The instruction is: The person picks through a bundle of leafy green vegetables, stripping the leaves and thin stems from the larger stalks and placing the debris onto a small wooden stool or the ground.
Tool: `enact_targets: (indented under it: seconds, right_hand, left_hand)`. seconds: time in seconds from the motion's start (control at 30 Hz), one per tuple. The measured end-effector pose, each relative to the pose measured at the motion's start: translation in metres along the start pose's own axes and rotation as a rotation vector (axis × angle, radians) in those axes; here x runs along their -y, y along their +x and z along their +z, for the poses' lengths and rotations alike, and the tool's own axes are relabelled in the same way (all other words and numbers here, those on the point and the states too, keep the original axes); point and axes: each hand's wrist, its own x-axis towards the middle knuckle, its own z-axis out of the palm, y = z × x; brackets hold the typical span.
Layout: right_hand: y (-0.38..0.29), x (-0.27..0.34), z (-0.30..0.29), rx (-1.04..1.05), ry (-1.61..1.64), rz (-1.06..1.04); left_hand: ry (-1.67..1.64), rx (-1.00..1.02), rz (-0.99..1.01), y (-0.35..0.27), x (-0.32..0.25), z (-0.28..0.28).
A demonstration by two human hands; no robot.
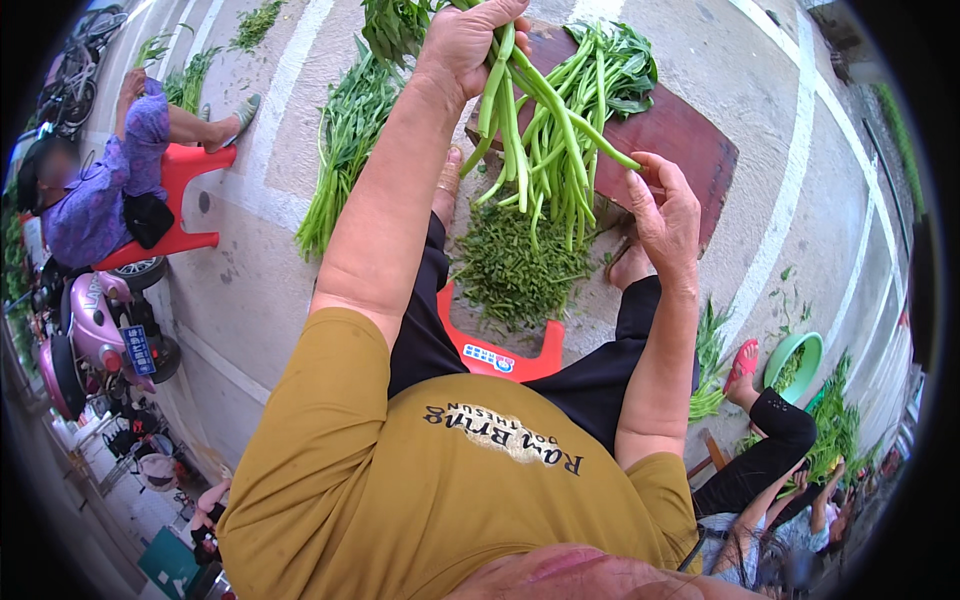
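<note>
My left hand (469,49) grips a bunch of long green stems (510,112) that look like water spinach, with leaves at its upper left. At the end of one of these stems, my right hand (660,214) has its thumb and forefinger pinched on the tip. Under and beyond the held bunch, more leafy stems (622,67) lie on a dark red wooden board (694,142). A heap of short cut green pieces (517,262) is on the ground between my feet.
A leafy bundle (349,142) lies on the pavement at left. The front of a red plastic stool (551,352) shows between my legs. One person sits on a red stool (180,180) at left, near a pink scooter (97,315). Others sit at lower right by a green basin (814,349).
</note>
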Motion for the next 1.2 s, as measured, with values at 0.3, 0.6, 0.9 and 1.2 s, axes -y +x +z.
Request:
enact_targets:
  seconds: [0.3,0.6,0.9,1.2]
  right_hand:
    - [0.013,-0.006,-0.013,-0.142,-0.200,-0.113]
    - [0.027,0.011,0.015,0.039,0.558,0.089]
    - [0.013,0.005,0.008,0.042,0.448,0.164]
    - [0.004,-0.008,0.004,-0.013,0.347,0.192]
  left_hand:
    - [0.537,-0.217,0.282,-0.025,-0.003,0.030]
    - [0.843,-0.053,0.346,-0.044,0.053,0.075]
    - [0.842,0.132,0.048,-0.032,0.095,0.078]
    - [0.662,0.293,-0.156,-0.034,0.099,0.078]
